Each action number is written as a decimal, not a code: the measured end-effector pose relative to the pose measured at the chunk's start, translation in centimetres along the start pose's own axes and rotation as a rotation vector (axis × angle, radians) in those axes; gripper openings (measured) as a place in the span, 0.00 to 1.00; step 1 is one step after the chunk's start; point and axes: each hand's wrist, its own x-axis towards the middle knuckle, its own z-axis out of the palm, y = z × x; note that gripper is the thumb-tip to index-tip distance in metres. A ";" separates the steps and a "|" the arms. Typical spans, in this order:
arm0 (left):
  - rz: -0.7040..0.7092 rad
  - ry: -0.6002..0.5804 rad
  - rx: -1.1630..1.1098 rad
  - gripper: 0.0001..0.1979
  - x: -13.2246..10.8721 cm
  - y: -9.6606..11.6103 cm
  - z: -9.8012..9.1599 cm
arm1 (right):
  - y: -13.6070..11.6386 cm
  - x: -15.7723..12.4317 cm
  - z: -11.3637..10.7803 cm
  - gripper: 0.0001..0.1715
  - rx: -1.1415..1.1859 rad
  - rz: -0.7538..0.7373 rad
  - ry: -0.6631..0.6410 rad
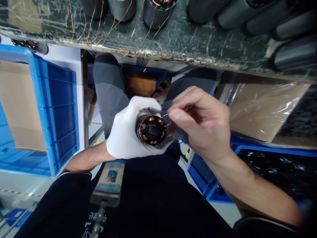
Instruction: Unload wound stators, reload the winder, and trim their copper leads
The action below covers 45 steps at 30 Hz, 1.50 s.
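Note:
My left hand [128, 135], in a white glove, wraps round a dark motor stator [151, 129] held above my lap. Its end faces up and shows copper windings round a black core. Beside it, my bare right hand [201, 120] is closed, with thumb and forefinger pinching thin copper wire [164, 115] that comes off the stator's right side. Part of the wire is hidden behind the fingers. The lower body of the stator is hidden by the glove.
Along the top runs a worn dark green bench [198, 46] with several grey cylinders [297, 53] and loose copper wires [133, 31] hanging over its edge. A blue crate [63, 99] with cardboard stands left. At right are plastic-covered cardboard [262, 109] and a blue bin [210, 178] near dark parts.

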 end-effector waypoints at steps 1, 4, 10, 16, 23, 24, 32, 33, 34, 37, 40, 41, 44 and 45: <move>0.023 0.011 -0.013 0.30 0.0 0.1 0.2 | 0.3 -0.1 0.2 0.08 0.102 0.092 -0.006; 0.074 -0.008 -0.036 0.26 0.1 0.3 0.2 | 1.2 0.0 0.2 0.10 0.267 0.261 -0.073; -0.082 -0.086 -0.081 0.23 0.6 0.1 -1.3 | 0.0 0.8 -2.8 0.08 -0.216 -0.155 0.047; -0.128 -0.180 -0.172 0.18 1.4 0.7 -1.6 | -2.3 -0.1 -3.6 0.18 -0.725 -0.545 -0.270; -0.118 -0.221 0.101 0.15 0.8 -1.9 -1.5 | 2.6 1.5 -6.0 0.15 -0.871 -0.636 -0.358; -0.085 -0.215 0.177 0.14 0.6 -2.4 -1.4 | 2.6 1.7 -6.1 0.14 -0.924 -0.580 -0.362; 0.078 -0.269 0.505 0.12 -0.1 -1.6 -0.4 | -0.1 1.0 -2.5 0.35 -0.859 -0.183 -0.568; 0.085 -0.286 0.497 0.12 0.0 -1.3 -0.5 | -0.2 1.0 -2.4 0.28 -0.874 -0.147 -0.600; 0.087 -0.304 0.479 0.13 0.1 -0.9 -0.6 | -0.4 1.1 -2.4 0.19 -0.877 -0.109 -0.621; 0.101 -0.305 0.361 0.14 0.6 -0.1 -1.5 | -1.6 1.5 -3.0 0.08 -0.760 -0.040 -0.661; 0.120 -0.200 0.212 0.15 1.3 0.0 -2.4 | -3.2 2.0 -3.5 0.16 -0.566 -0.057 -0.667; 0.090 -0.173 0.154 0.18 1.6 -0.3 -2.5 | -3.7 2.1 -3.6 0.17 -0.533 -0.078 -0.654; -0.175 -0.356 -0.101 0.27 2.3 -2.3 -2.1 | -4.4 2.0 -3.6 0.17 -0.577 -0.150 -0.614; -0.278 -0.469 -0.173 0.26 2.4 -3.3 -1.7 | -4.4 1.8 -3.7 0.17 -0.616 -0.178 -0.611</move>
